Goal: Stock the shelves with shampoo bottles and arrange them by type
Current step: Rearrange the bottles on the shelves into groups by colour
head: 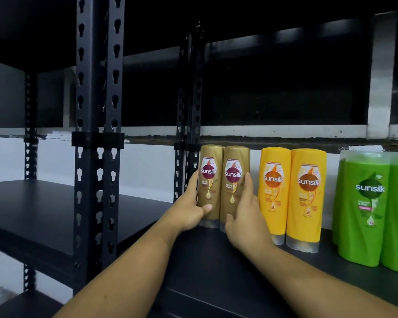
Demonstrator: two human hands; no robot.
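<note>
My left hand (191, 211) wraps the outer side of the left brown bottle (209, 184), thumb across its front; my right hand (245, 211) cups the right brown bottle (235, 187), fingers partly curled, not fully closed. The pair stands upright, touching, on the black shelf (216, 260), with the yellow bottles (290, 193) near at three o'clock and the green bottles (365, 207) further that way. I judge them stiff, glossy and slippery, fairly heavy if full, so I grip mid-body, below the label.
</note>
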